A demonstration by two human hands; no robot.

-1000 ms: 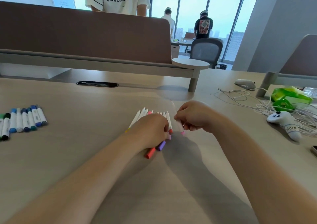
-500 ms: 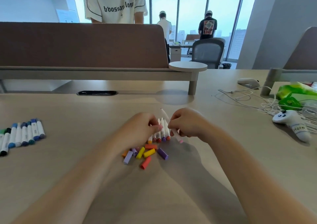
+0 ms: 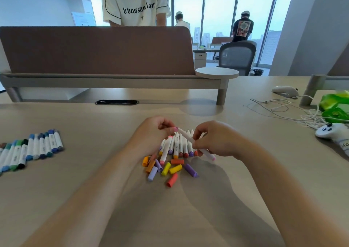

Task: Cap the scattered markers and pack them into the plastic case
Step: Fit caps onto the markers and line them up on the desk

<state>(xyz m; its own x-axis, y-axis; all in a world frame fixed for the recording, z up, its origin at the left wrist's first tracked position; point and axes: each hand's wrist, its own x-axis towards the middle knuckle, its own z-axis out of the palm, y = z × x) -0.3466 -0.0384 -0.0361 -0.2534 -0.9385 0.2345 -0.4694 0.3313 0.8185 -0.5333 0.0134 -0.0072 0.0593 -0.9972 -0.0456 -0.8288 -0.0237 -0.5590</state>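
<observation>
At a pale wooden desk (image 3: 75, 171), a person's right hand (image 3: 213, 139) grips a white-barrelled marker with a pink lower end (image 3: 186, 136). The left hand (image 3: 151, 133) pinches what appears to be a small pink cap (image 3: 175, 129) at its upper tip. Capping is the step in hand, and the next move calls for pressing the cap on squarely. A row of white markers (image 3: 179, 146) and loose coloured caps (image 3: 171, 168) lie between the hands. Capped blue and green markers (image 3: 32, 148) lie well to the left. No plastic case is in view.
</observation>
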